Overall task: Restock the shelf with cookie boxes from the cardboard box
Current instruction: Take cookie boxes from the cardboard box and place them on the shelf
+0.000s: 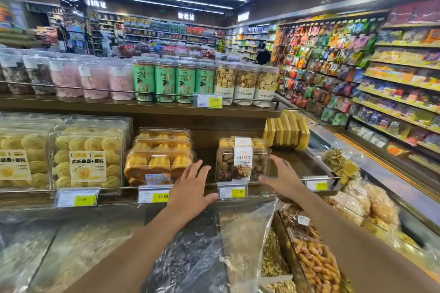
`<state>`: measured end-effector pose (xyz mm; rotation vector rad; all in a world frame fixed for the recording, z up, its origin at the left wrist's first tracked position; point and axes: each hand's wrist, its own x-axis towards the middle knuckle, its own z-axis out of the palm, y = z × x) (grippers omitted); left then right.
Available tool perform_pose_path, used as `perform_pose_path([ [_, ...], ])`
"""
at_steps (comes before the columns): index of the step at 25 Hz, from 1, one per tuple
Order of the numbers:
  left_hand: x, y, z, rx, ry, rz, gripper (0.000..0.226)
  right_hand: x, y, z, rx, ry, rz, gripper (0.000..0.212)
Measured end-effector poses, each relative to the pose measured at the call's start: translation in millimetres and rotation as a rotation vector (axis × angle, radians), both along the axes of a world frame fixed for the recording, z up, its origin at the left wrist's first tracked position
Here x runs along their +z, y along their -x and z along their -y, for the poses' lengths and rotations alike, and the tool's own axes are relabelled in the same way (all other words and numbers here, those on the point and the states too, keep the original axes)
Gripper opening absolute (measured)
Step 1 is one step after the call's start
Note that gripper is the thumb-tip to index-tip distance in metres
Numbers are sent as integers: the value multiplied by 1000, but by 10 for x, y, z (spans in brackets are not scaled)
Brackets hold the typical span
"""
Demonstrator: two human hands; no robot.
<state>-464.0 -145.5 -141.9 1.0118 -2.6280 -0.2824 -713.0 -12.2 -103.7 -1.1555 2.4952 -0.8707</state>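
At middle left the frame edge cuts a cookie tray (14,157); the front box (242,164) hides most of the rear box (242,142); we cannot read the blurred far signs (186,16).

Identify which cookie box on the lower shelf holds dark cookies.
The front box with the white strip label, above the 23.80 tag; neighbouring boxes to its left hold yellow ones.

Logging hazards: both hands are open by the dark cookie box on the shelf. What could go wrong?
1. The cookie box is a clear shell; squeezed between left hand and right hand, it might dent.
2. Pushed deeper, it could shove the rear box askew.
3. The left hand is close to the price tag on the rail and might knock it.
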Motion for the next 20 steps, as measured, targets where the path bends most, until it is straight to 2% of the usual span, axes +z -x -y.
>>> perform_pose_path([
  [8, -155, 882, 293, 125, -230, -89, 91, -289, 873, 575, 48, 50, 94, 100],
  [12, -188, 1130, 478, 182, -307, -148, 93, -422, 1119, 764, 50, 107, 34, 72],
  [15, -213, 1238, 634, 174, -260, -137, 96, -436, 1282, 865, 73, 145, -23, 53],
  [18, -150, 1335, 733, 168, -215, -188, 98, -457, 1422, 927, 141, 141, -56, 48],
  [20, -97, 1401, 794, 149, -273, -218, 97, -468, 1492, 949, 160, 145, -62, 48],
])
